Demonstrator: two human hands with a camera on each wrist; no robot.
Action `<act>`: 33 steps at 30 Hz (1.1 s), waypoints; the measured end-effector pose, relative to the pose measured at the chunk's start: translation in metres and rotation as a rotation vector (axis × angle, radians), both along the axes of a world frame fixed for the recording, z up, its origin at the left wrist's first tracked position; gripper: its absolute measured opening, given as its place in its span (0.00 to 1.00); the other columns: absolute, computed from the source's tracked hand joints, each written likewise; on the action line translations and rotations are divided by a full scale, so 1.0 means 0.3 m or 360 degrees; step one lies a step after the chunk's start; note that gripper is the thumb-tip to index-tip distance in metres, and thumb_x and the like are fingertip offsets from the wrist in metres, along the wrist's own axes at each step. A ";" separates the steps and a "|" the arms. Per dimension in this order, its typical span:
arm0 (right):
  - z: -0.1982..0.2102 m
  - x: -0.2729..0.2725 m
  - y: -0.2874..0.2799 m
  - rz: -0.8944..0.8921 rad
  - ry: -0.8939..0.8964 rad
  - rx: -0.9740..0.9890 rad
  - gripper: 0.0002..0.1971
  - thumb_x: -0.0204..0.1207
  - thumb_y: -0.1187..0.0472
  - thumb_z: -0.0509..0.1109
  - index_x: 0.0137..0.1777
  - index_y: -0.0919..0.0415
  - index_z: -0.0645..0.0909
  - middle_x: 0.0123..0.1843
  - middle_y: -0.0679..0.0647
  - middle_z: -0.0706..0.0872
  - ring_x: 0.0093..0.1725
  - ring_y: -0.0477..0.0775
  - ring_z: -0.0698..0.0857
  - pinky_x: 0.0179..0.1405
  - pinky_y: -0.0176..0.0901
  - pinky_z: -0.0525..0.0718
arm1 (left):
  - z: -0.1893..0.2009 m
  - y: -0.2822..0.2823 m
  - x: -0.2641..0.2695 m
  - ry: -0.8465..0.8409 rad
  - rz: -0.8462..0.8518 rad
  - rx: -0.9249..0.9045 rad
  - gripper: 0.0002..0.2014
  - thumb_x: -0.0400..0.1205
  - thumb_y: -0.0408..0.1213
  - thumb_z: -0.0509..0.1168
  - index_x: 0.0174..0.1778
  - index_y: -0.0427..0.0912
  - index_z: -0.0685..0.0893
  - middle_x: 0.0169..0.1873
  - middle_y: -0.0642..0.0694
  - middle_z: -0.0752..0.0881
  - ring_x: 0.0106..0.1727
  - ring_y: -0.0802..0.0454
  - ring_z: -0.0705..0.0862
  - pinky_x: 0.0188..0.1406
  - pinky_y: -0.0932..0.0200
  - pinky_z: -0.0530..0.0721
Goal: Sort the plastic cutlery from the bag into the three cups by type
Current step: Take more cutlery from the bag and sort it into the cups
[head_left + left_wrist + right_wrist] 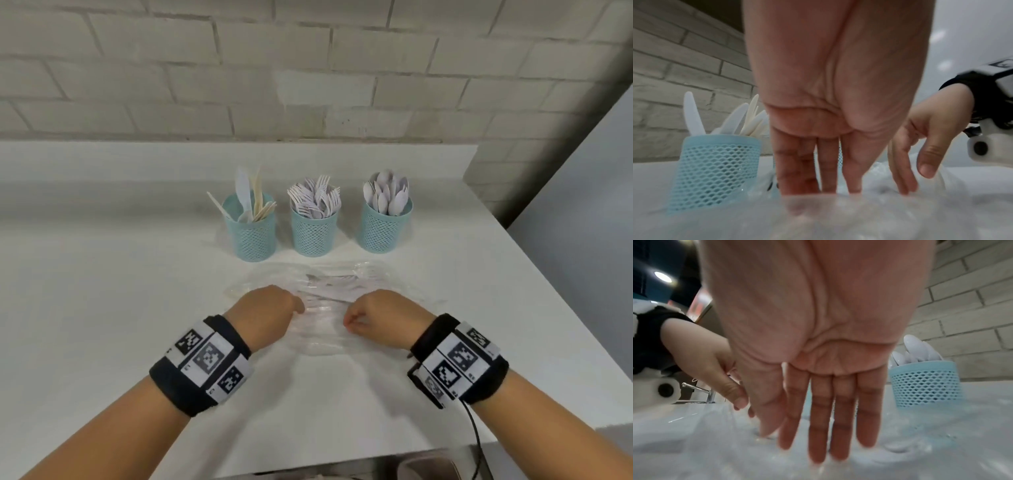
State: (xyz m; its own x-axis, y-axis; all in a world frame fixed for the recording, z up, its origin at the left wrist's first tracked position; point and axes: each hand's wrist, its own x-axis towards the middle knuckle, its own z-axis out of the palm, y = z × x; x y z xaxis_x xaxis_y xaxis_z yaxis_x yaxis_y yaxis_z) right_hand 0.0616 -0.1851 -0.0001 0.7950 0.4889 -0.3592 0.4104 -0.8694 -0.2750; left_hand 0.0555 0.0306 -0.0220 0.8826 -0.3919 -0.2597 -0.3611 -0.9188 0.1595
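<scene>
Three teal mesh cups stand in a row at the back of the table: the knife cup (pixel 255 236) (pixel 715 170) on the left, the fork cup (pixel 314 233) in the middle, the spoon cup (pixel 384 229) (pixel 925 389) on the right. In front of them lies a clear plastic bag (pixel 325 284) (pixel 859 211) (pixel 715 443), flat and crinkled, with faint pale shapes inside. My left hand (pixel 270 308) (pixel 828 178) rests straight fingers on the bag's left part. My right hand (pixel 376 311) (pixel 828 426) does the same on its right part. Neither hand holds cutlery.
The white table (pixel 102 274) ends at a brick wall (pixel 308 68) behind the cups and drops off along its right edge (pixel 548 291) and front edge. A black cable (pixel 474 431) hangs from my right wristband. A chrome tap (pixel 701 389) shows beyond the left hand.
</scene>
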 end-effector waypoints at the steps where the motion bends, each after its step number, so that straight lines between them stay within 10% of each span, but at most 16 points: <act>1: -0.009 -0.005 -0.003 -0.0005 -0.0040 -0.0023 0.15 0.80 0.55 0.63 0.65 0.53 0.82 0.65 0.51 0.85 0.64 0.53 0.81 0.65 0.43 0.76 | -0.014 -0.002 -0.002 -0.0059 -0.0022 0.0057 0.21 0.82 0.29 0.56 0.69 0.52 0.78 0.69 0.48 0.78 0.66 0.44 0.78 0.63 0.51 0.78; 8: -0.057 -0.024 0.014 -0.0003 -0.0099 -0.0026 0.23 0.83 0.64 0.56 0.77 0.52 0.68 0.76 0.54 0.73 0.69 0.61 0.78 0.69 0.51 0.75 | -0.001 -0.052 -0.029 -0.0303 -0.0045 0.0012 0.19 0.76 0.23 0.64 0.61 0.42 0.83 0.54 0.38 0.77 0.43 0.38 0.84 0.35 0.48 0.79; 17: 0.015 0.035 0.043 -0.0304 -0.0362 0.0050 0.33 0.78 0.59 0.67 0.81 0.55 0.58 0.84 0.57 0.51 0.67 0.65 0.79 0.65 0.50 0.78 | -0.005 -0.109 -0.019 0.0005 0.0086 0.0336 0.15 0.84 0.29 0.54 0.67 0.35 0.71 0.59 0.39 0.83 0.58 0.41 0.83 0.45 0.54 0.75; 22: -0.009 0.101 0.067 -0.0165 -0.0295 -0.0346 0.22 0.77 0.61 0.67 0.70 0.62 0.72 0.69 0.61 0.75 0.67 0.62 0.76 0.63 0.50 0.77 | 0.034 -0.098 0.016 -0.0236 0.0381 0.0330 0.26 0.78 0.41 0.70 0.67 0.37 0.68 0.58 0.41 0.81 0.56 0.45 0.84 0.44 0.57 0.77; 33: -0.052 0.148 0.139 -0.0062 -0.0308 -0.0339 0.15 0.78 0.71 0.62 0.63 0.66 0.82 0.63 0.62 0.78 0.60 0.65 0.82 0.57 0.47 0.79 | 0.004 -0.075 0.149 0.0018 0.0270 0.0362 0.23 0.77 0.45 0.71 0.63 0.36 0.79 0.62 0.40 0.82 0.63 0.43 0.81 0.60 0.55 0.77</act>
State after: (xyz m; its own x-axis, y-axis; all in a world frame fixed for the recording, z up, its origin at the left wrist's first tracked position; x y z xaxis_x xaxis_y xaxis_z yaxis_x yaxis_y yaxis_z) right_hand 0.1061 -0.1436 -0.0156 0.8753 0.3867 -0.2904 0.4029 -0.9152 -0.0044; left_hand 0.1002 0.0081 -0.0208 0.9270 -0.1697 -0.3345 -0.1987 -0.9785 -0.0544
